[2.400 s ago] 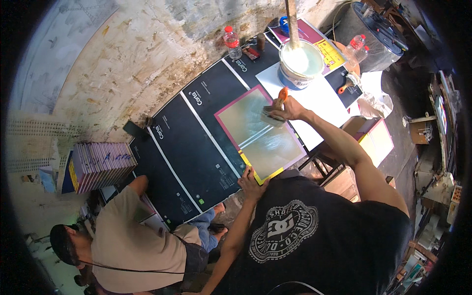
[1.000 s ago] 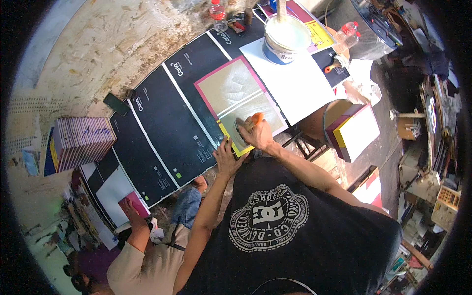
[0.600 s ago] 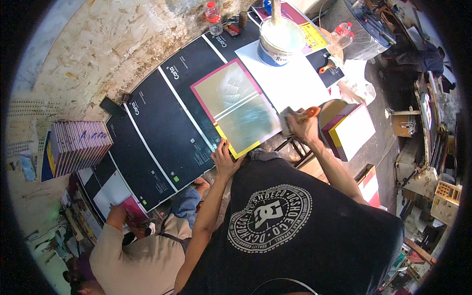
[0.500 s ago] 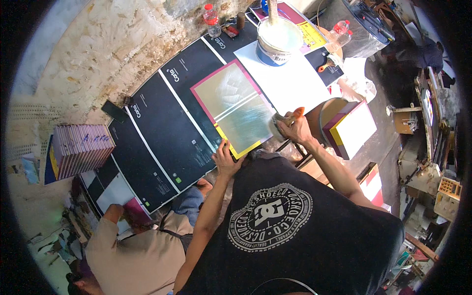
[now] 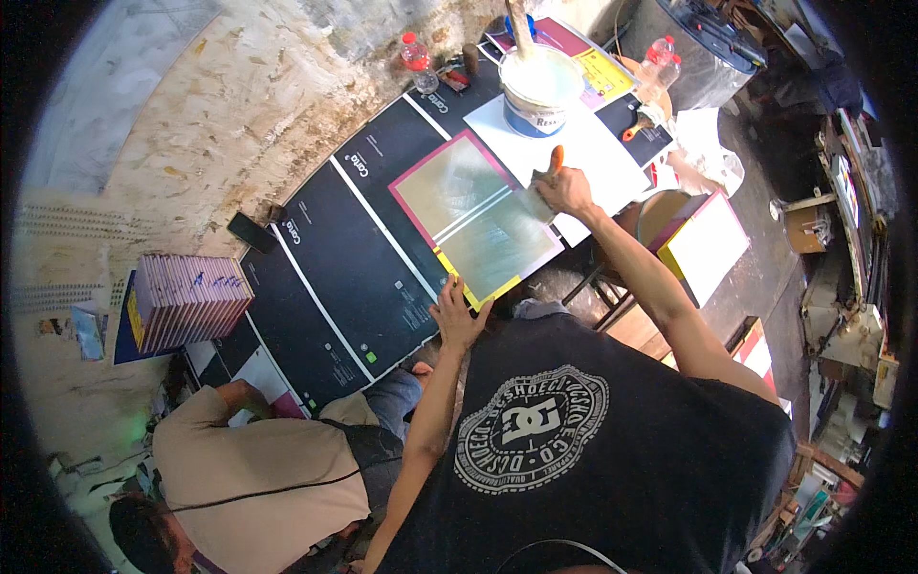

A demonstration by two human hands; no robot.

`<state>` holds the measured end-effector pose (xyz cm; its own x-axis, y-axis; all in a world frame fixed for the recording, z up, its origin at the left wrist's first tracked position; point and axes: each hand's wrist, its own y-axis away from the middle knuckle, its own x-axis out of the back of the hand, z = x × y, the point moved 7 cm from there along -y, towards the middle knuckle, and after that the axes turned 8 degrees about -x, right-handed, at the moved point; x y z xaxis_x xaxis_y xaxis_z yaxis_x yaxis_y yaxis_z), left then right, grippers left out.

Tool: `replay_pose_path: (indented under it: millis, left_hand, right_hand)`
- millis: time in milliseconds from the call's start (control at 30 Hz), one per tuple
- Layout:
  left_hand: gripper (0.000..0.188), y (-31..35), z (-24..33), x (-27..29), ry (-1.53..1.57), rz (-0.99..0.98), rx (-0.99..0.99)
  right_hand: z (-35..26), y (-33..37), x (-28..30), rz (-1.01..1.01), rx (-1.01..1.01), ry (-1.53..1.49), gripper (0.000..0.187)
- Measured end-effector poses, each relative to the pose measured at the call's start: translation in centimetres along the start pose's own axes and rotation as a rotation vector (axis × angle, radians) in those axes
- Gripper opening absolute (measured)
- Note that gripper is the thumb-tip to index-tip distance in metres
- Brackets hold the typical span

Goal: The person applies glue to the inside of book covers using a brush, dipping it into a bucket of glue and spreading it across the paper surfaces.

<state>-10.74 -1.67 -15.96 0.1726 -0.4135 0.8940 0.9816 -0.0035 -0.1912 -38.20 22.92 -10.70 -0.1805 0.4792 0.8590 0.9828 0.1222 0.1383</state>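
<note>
A hardcover book case (image 5: 478, 251) lies inner side up on the black-covered table, its grey boards edged in magenta and yellow with white strips across the middle. The boards look wet and shiny. My right hand (image 5: 571, 193) grips a brush (image 5: 557, 158) with an orange handle; its bristles touch the case near its right edge. With fingers spread, my left hand (image 5: 459, 320) rests on the yellow near corner. Behind the case, a white sheet (image 5: 612, 172) carries a bucket (image 5: 537, 91) of whitish paste, a stick standing in it.
A stack of books (image 5: 196, 298) and a phone (image 5: 251, 232) are at the left. Plastic bottles (image 5: 417, 59) stand at the back, near another brush (image 5: 641, 122). Right of the table is a white board stack (image 5: 706, 251). A person in a beige shirt (image 5: 263, 469) bends at the near left.
My right hand has moved the brush up and away from me along the case's right side, and the handle now points upward. My left hand stays at the near corner.
</note>
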Motion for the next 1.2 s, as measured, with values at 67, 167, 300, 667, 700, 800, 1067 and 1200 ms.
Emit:
replay_pose_path:
  millis: [67, 167, 300, 667, 700, 800, 1067, 1200]
  left_hand:
    - [0.081, -0.2, 0.4, 0.2, 0.016, 0.024, 0.009]
    - [0.079, 0.2, 0.3, 0.6, 0.042, 0.042, 0.023]
    - [0.075, 0.1, -0.1, 0.9, 0.041, 0.049, 0.018]
    - [0.052, -9.8, 5.7, 3.4, 0.162, 0.24, 0.123]
    - [0.053, -11.4, 7.5, 2.8, 0.195, 0.178, 0.067]
    - [0.055, -14.7, 10.8, -0.6, 0.02, -0.064, 0.113]
    - [0.056, -17.0, 13.2, -4.7, 0.046, -0.232, 0.463]
    - [0.057, -16.7, 14.6, -4.5, 0.03, -0.21, 0.606]
  right_hand:
    - [0.3, 1.4, 2.5, 0.179, 0.049, -0.088, 0.036]
    - [-1.9, 6.3, 2.4, 0.038, 0.115, -0.369, 0.038]
    - [1.7, 8.5, 1.8, 0.001, -0.071, -0.172, 0.039]
    - [0.4, -2.7, 14.6, 0.069, 0.102, -0.931, 0.036]
    - [-1.4, -4.8, 12.9, -0.032, 0.167, -0.801, 0.032]
    - [-9.9, -8.4, 6.4, -0.128, 0.423, -0.417, 0.027]
    - [-19.8, -17.6, -7.1, -0.455, 1.145, 0.067, 0.025]
    - [-26.9, -23.2, -5.4, -0.088, 1.32, 0.019, 0.032]
